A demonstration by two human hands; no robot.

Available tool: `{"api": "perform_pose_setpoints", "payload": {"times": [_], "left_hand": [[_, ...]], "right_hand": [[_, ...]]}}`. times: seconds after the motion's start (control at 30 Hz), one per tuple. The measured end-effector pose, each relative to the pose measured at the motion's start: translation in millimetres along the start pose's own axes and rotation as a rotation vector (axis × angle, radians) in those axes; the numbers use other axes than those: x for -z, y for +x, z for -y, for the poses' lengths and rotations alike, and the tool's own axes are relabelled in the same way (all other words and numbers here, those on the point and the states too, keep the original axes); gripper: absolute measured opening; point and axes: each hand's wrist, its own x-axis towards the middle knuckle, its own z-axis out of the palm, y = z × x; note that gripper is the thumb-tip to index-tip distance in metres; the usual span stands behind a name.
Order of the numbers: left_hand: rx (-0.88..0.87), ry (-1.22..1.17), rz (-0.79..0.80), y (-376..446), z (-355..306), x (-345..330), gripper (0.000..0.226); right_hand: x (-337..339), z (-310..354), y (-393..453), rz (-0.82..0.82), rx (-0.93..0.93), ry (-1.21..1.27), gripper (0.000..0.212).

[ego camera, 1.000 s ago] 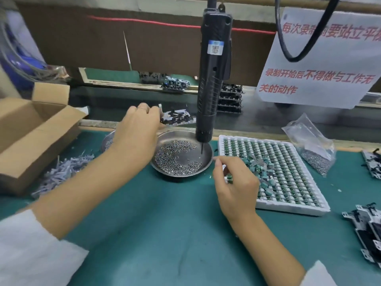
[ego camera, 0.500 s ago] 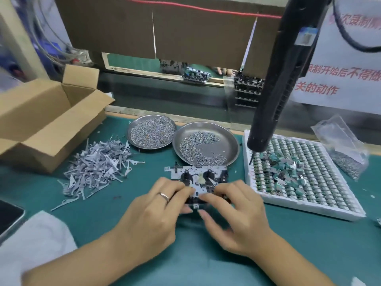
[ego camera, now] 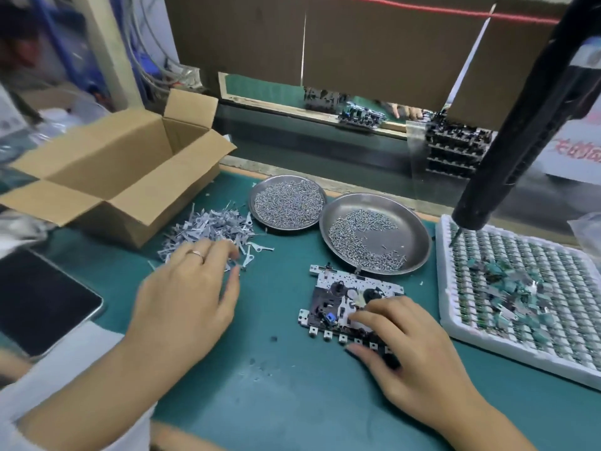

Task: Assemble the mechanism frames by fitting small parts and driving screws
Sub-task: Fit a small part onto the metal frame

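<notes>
A mechanism frame (ego camera: 338,297), white and black with a small blue part, lies flat on the green mat in front of me. My right hand (ego camera: 400,346) rests on its right and lower edge, fingers curved over it. My left hand (ego camera: 192,294) hovers at the near edge of the pile of grey metal levers (ego camera: 211,229), fingers relaxed and blurred; I cannot see a part in them. Two steel dishes of screws stand behind: a smaller full one (ego camera: 287,201) and a larger one (ego camera: 374,234). The black electric screwdriver (ego camera: 507,135) hangs at the right.
An open cardboard box (ego camera: 120,170) stands at the left. A dark tablet (ego camera: 39,301) lies at the near left. A white foam tray (ego camera: 520,288) of small green parts fills the right. Stacked frames (ego camera: 455,148) sit behind a clear guard.
The frame was brought from the back onto the mat and held by both hands. My left hand has since left it and moved left to the lever pile; my right hand stays on it.
</notes>
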Motion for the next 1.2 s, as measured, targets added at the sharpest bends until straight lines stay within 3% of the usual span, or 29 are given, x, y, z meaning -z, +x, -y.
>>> {"api": "perform_pose_setpoints", "payload": {"times": [0.17, 0.37, 0.63, 0.73, 0.87, 0.97, 1.1, 1.2], "left_hand": [[0.271, 0.258, 0.412, -8.3, 35.5, 16.4, 0.038], [0.29, -0.036, 0.384, -6.5, 41.5, 11.7, 0.02], [0.212, -0.127, 0.337, 1.4, 30.1, 30.7, 0.03], [0.091, -0.095, 0.301, 3.5, 15.1, 47.0, 0.035], [-0.4, -0.488, 0.326, 8.4, -37.6, 41.9, 0.057], [-0.733, -0.547, 0.349, 24.4, -75.9, 11.1, 0.049], [-0.871, -0.511, 0.338, 37.4, -84.1, -24.8, 0.015], [-0.893, -0.599, 0.24, 34.9, -79.8, -41.3, 0.03]], "right_hand": [[-0.6, 0.2, 0.0, -0.032, -0.008, 0.018, 0.029], [3.3, 2.2, -0.1, -0.026, -0.019, 0.01, 0.03], [7.0, -0.1, -0.6, -0.007, -0.036, 0.037, 0.02], [6.6, -2.5, -0.5, 0.0, -0.024, 0.023, 0.018], [8.0, -0.4, -2.3, -0.131, -0.057, 0.14, 0.024], [13.4, -0.2, -0.5, -0.283, -0.183, 0.324, 0.03], [15.7, -4.8, 2.6, -0.302, -0.348, 0.393, 0.021], [15.3, -7.5, 4.4, -0.353, -0.464, 0.599, 0.017]]}}
